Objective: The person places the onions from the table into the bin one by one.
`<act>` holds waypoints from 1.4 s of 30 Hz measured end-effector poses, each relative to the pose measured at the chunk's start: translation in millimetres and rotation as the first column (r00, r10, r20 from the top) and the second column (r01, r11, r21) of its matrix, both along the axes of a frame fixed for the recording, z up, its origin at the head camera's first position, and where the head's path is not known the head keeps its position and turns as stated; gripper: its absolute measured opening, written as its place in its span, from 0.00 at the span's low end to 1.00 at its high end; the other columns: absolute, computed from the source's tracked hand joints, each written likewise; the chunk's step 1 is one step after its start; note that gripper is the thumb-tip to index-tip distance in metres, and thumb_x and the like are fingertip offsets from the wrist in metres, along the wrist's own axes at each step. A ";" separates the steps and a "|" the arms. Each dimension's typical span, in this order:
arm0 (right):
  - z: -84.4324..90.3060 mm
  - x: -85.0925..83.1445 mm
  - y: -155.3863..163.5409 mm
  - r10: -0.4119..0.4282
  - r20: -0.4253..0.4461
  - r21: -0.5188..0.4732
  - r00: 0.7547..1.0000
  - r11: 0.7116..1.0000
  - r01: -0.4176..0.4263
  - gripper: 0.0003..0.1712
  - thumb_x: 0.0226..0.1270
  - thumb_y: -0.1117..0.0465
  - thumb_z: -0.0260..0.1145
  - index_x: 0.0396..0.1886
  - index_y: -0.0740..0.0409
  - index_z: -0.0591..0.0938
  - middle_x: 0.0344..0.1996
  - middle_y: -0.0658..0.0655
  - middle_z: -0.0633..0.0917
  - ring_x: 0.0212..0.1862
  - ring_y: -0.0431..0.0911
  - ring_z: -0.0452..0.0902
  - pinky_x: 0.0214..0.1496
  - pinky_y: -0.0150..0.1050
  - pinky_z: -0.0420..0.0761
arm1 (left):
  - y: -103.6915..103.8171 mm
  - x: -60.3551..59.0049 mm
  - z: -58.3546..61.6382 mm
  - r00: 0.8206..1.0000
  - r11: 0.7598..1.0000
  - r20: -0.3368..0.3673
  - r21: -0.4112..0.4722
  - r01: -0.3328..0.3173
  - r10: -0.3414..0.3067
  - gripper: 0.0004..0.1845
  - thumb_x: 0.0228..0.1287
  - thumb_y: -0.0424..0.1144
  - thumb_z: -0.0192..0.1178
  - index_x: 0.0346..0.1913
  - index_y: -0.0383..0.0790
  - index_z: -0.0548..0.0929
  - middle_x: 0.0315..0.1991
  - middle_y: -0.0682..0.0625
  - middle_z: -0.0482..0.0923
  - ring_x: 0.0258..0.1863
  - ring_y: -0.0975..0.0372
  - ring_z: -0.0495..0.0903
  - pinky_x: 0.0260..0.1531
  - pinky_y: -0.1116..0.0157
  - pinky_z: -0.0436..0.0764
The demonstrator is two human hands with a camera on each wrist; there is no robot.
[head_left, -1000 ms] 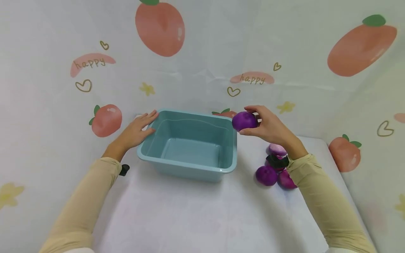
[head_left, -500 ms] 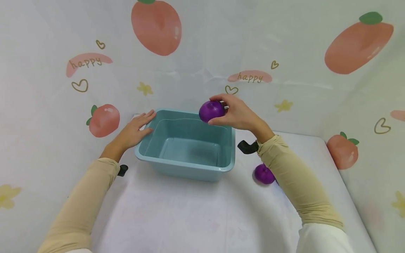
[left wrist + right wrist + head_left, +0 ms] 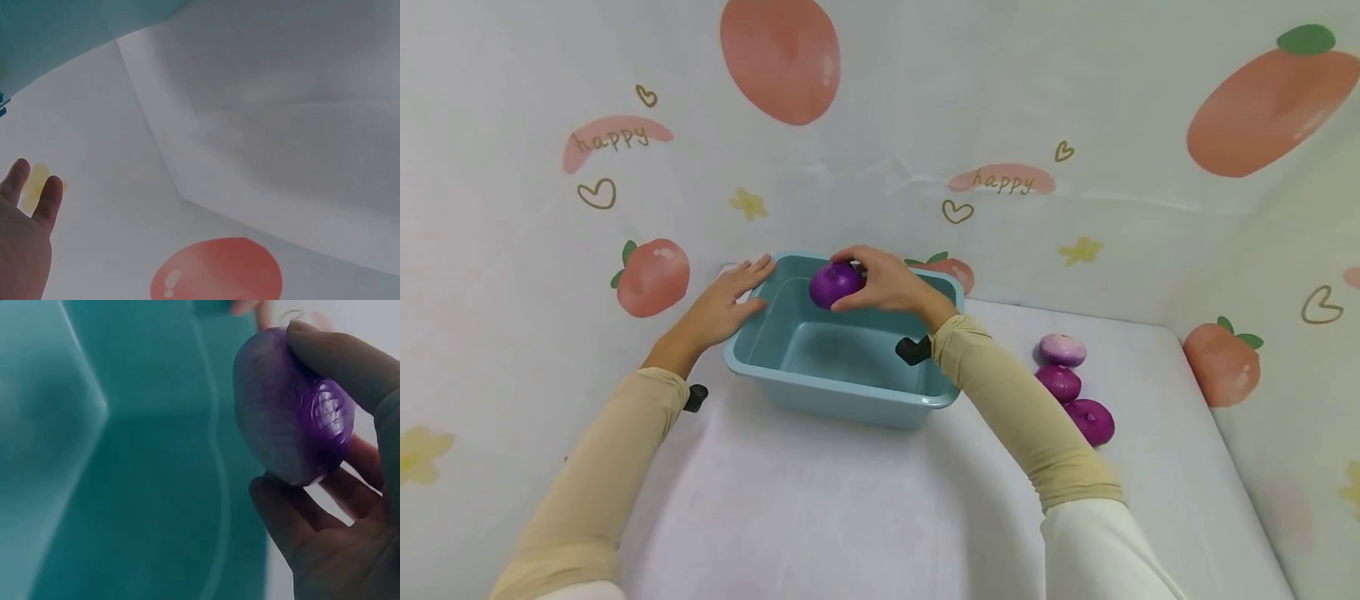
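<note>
Right hand (image 3: 891,286) is pinching the purple onion (image 3: 834,283) over the far left of the teal tub (image 3: 850,396), long axis lying left-right; left hand (image 3: 724,307), fingers straight, is resting on the tub's left rim.

tub (image 3: 842,402) interior seemingly bare, three onions (image 3: 1060,383) crowding right

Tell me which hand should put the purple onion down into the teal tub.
Right. The right hand already grips the purple onion above the teal tub; the left hand rests flat on its rim.
</note>
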State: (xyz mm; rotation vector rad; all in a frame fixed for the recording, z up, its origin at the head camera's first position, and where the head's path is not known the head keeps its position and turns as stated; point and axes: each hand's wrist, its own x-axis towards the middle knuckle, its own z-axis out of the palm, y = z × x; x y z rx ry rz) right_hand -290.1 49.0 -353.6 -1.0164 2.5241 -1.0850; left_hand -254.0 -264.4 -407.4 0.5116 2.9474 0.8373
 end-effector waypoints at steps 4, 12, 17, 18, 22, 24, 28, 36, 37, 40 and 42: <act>-16.1 -8.6 -20.9 0.026 0.055 0.018 0.998 0.999 -0.027 0.46 0.56 0.47 0.79 0.72 0.54 0.71 0.68 0.54 0.76 0.66 0.48 0.73 0.66 0.43 0.81 | -0.3 -3.4 0.0 1.000 1.000 -0.011 -0.001 0.006 -0.006 0.35 0.75 0.48 0.48 0.82 0.59 0.54 0.84 0.56 0.49 0.84 0.44 0.45 0.75 0.30 0.48; -35.2 -16.9 -46.6 0.035 0.112 0.113 0.993 0.992 -0.048 0.46 0.57 0.46 0.78 0.74 0.50 0.70 0.70 0.54 0.75 0.67 0.49 0.75 0.68 0.43 0.79 | -1.2 -1.5 -3.8 1.000 1.000 0.003 0.019 -0.011 0.011 0.34 0.76 0.50 0.48 0.81 0.64 0.54 0.84 0.57 0.48 0.84 0.46 0.44 0.75 0.29 0.48; -45.9 -16.7 -46.5 0.031 0.142 0.161 0.989 0.986 -0.054 0.45 0.57 0.45 0.78 0.73 0.47 0.71 0.70 0.54 0.75 0.67 0.49 0.74 0.68 0.44 0.80 | 0.5 -2.2 -5.2 1.000 0.999 -0.021 0.038 -0.012 0.013 0.33 0.76 0.51 0.48 0.81 0.65 0.55 0.84 0.58 0.50 0.84 0.47 0.45 0.75 0.29 0.48; -48.1 -16.2 -46.0 0.034 0.151 0.169 0.988 0.984 -0.060 0.45 0.57 0.44 0.78 0.73 0.47 0.71 0.70 0.54 0.75 0.68 0.49 0.73 0.68 0.45 0.79 | 0.5 -2.1 -5.5 1.000 0.999 -0.024 0.042 -0.015 0.016 0.33 0.76 0.51 0.48 0.81 0.65 0.55 0.84 0.58 0.50 0.84 0.47 0.45 0.75 0.29 0.48; -55.8 -15.1 -44.3 0.041 0.183 0.199 0.982 0.977 -0.078 0.46 0.57 0.42 0.78 0.74 0.45 0.71 0.71 0.53 0.75 0.71 0.49 0.70 0.71 0.46 0.77 | -0.8 -0.4 -6.9 0.999 0.998 -0.011 0.046 -0.036 0.037 0.33 0.76 0.52 0.47 0.81 0.66 0.55 0.84 0.59 0.49 0.84 0.48 0.44 0.75 0.29 0.48; -59.1 -15.5 -43.6 0.037 0.186 0.223 0.982 0.972 -0.079 0.46 0.57 0.42 0.78 0.74 0.45 0.71 0.71 0.53 0.75 0.71 0.49 0.70 0.72 0.47 0.76 | -1.5 0.5 -7.7 0.999 0.998 -0.006 0.050 -0.042 0.043 0.32 0.77 0.52 0.47 0.81 0.67 0.55 0.84 0.59 0.49 0.85 0.48 0.44 0.74 0.29 0.48; -68.2 -17.2 -44.4 0.042 0.189 0.281 0.981 0.955 -0.095 0.47 0.58 0.45 0.78 0.75 0.48 0.69 0.73 0.55 0.74 0.72 0.51 0.70 0.74 0.48 0.73 | -1.1 0.9 -8.6 0.999 0.996 -0.002 0.072 -0.045 0.045 0.32 0.77 0.51 0.47 0.81 0.66 0.55 0.84 0.60 0.49 0.85 0.49 0.43 0.75 0.29 0.47; -79.7 -15.5 -53.0 0.082 0.178 0.329 0.981 0.934 -0.138 0.46 0.59 0.55 0.78 0.75 0.54 0.68 0.74 0.57 0.72 0.75 0.51 0.67 0.79 0.45 0.67 | -0.9 3.5 -10.3 0.997 0.992 0.020 0.100 -0.079 0.077 0.32 0.77 0.51 0.47 0.80 0.68 0.55 0.83 0.63 0.47 0.85 0.51 0.42 0.74 0.28 0.46; -80.0 -15.6 -53.0 0.082 0.175 0.331 0.981 0.934 -0.137 0.46 0.59 0.55 0.78 0.75 0.54 0.68 0.74 0.57 0.73 0.75 0.50 0.67 0.79 0.45 0.67 | -1.0 3.2 -10.4 0.997 0.992 0.017 0.100 -0.073 0.072 0.32 0.77 0.51 0.47 0.80 0.68 0.55 0.83 0.62 0.47 0.85 0.50 0.43 0.74 0.28 0.46; -81.3 -16.3 -53.1 0.079 0.169 0.335 0.982 0.933 -0.132 0.46 0.59 0.56 0.78 0.75 0.54 0.68 0.74 0.57 0.72 0.75 0.50 0.67 0.79 0.45 0.67 | -1.1 2.4 -10.1 0.998 0.993 0.013 0.105 -0.058 0.056 0.32 0.77 0.51 0.47 0.81 0.66 0.55 0.84 0.61 0.48 0.85 0.49 0.43 0.75 0.28 0.46; -81.4 -16.3 -53.4 0.081 0.171 0.335 0.982 0.933 -0.135 0.46 0.59 0.56 0.78 0.76 0.54 0.67 0.74 0.57 0.72 0.76 0.50 0.67 0.79 0.45 0.67 | -1.1 2.0 -10.3 0.998 0.993 0.012 0.106 -0.055 0.054 0.32 0.77 0.51 0.46 0.81 0.65 0.55 0.83 0.60 0.48 0.85 0.49 0.43 0.75 0.29 0.46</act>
